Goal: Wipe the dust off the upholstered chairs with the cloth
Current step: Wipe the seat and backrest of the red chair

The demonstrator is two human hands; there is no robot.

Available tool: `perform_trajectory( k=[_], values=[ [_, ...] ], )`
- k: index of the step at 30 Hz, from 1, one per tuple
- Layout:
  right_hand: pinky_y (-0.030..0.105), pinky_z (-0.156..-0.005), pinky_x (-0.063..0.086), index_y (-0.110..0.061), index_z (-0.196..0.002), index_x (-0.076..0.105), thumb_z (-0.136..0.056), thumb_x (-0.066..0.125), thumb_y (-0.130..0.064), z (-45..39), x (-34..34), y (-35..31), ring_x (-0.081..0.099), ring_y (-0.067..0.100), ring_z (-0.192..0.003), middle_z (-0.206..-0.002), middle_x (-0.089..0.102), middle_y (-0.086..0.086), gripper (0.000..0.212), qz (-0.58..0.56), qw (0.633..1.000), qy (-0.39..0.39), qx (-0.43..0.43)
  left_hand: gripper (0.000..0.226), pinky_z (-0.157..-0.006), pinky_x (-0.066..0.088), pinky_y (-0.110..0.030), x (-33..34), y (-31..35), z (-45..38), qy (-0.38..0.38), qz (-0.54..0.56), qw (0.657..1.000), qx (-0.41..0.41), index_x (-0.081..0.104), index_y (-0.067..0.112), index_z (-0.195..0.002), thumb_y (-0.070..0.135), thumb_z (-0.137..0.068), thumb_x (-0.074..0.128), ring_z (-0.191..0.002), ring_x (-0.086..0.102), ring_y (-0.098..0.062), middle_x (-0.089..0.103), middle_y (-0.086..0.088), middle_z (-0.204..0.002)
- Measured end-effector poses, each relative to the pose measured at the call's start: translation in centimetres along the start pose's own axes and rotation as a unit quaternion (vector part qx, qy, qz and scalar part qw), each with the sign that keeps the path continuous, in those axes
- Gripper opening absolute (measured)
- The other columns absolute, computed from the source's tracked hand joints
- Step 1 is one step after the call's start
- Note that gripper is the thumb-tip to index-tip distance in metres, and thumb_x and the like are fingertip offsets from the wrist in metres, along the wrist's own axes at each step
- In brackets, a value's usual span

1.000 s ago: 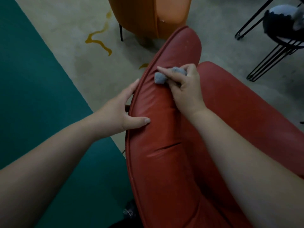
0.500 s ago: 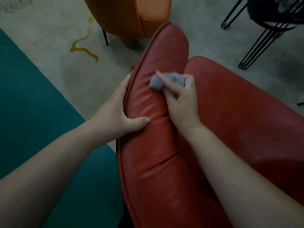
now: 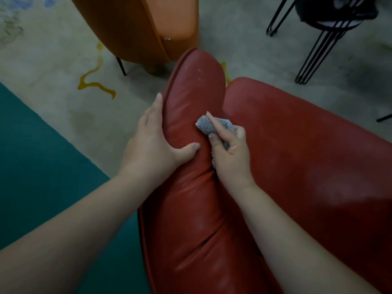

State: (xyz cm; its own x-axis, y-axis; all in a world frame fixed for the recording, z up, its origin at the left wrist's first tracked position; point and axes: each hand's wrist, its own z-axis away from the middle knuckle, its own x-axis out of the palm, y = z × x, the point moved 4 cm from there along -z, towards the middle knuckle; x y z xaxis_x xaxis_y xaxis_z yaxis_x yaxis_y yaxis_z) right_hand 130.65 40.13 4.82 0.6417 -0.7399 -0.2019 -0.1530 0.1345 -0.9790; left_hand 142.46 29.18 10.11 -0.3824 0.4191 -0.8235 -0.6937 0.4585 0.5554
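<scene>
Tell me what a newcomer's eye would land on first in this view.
The red leather chair fills the middle and right, its padded arm running up the centre. On that arm the right hand presses a small grey cloth, while the left hand steadies the arm's outer edge. An orange chair stands behind, at the top.
</scene>
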Motion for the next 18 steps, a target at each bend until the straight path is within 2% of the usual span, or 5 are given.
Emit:
perform_trajectory(
  k=[2, 5, 11, 14, 18],
  values=[
    [0.025, -0.063, 0.055, -0.045, -0.120, 0.057, -0.093, 0.056, -0.011, -1.9, 0.4, -0.5, 0.056, 0.010, -0.068, -0.105, 0.039, -0.006, 0.043, 0.018, 1.000, 0.013, -0.021, 0.116, -0.102, 0.027, -0.024, -0.1, 0.1, 0.1, 0.007, 0.006, 1.000, -0.003, 0.006, 0.035, -0.151, 0.062, -0.059, 0.070, -0.136, 0.031, -0.010, 0.027, 0.007, -0.153],
    [0.044, -0.091, 0.050, -0.040, -0.121, 0.058, -0.090, 0.058, -0.012, -6.1, 1.2, -1.7, 0.056, 0.030, -0.096, -0.105, 0.040, 0.001, 0.042, 0.075, 0.995, 0.004, -0.071, 0.106, -0.095, 0.037, -0.030, -0.2, 0.4, 0.2, 0.028, -0.035, 0.999, -0.015, 0.001, 0.045, -0.148, 0.070, -0.064, 0.062, -0.129, 0.042, -0.014, 0.036, 0.008, -0.148],
    [0.043, -0.097, 0.047, -0.031, -0.124, 0.061, -0.093, 0.055, -0.012, -13.6, 2.2, -2.0, 0.057, 0.036, -0.099, -0.100, 0.034, -0.005, 0.036, 0.078, 0.996, 0.009, -0.040, 0.101, -0.080, 0.043, -0.034, 0.0, 0.3, 0.1, 0.048, -0.119, 0.991, -0.020, -0.008, 0.048, -0.145, 0.079, -0.067, 0.049, -0.112, 0.056, -0.025, 0.044, 0.002, -0.140],
    [0.031, -0.101, 0.043, -0.031, -0.127, 0.058, -0.091, 0.056, -0.015, -8.5, 2.5, -3.1, 0.053, 0.026, -0.102, -0.104, 0.039, 0.003, 0.039, 0.094, 0.990, -0.044, -0.100, 0.101, -0.075, 0.041, -0.033, -0.1, 0.2, 0.3, 0.046, -0.137, 0.989, -0.027, -0.008, 0.047, -0.146, 0.077, -0.067, 0.048, -0.106, 0.059, -0.027, 0.046, 0.000, -0.135],
    [0.033, -0.094, 0.045, -0.037, -0.122, 0.061, -0.087, 0.058, -0.021, -3.6, 2.6, -3.9, 0.051, 0.023, -0.099, -0.103, 0.046, 0.002, 0.038, 0.099, 0.982, -0.065, -0.150, 0.101, -0.067, 0.037, -0.029, -0.1, 0.5, 0.5, 0.038, -0.139, 0.989, -0.028, -0.012, 0.046, -0.145, 0.074, -0.067, 0.047, -0.097, 0.062, -0.023, 0.047, 0.002, -0.132]
  ],
)
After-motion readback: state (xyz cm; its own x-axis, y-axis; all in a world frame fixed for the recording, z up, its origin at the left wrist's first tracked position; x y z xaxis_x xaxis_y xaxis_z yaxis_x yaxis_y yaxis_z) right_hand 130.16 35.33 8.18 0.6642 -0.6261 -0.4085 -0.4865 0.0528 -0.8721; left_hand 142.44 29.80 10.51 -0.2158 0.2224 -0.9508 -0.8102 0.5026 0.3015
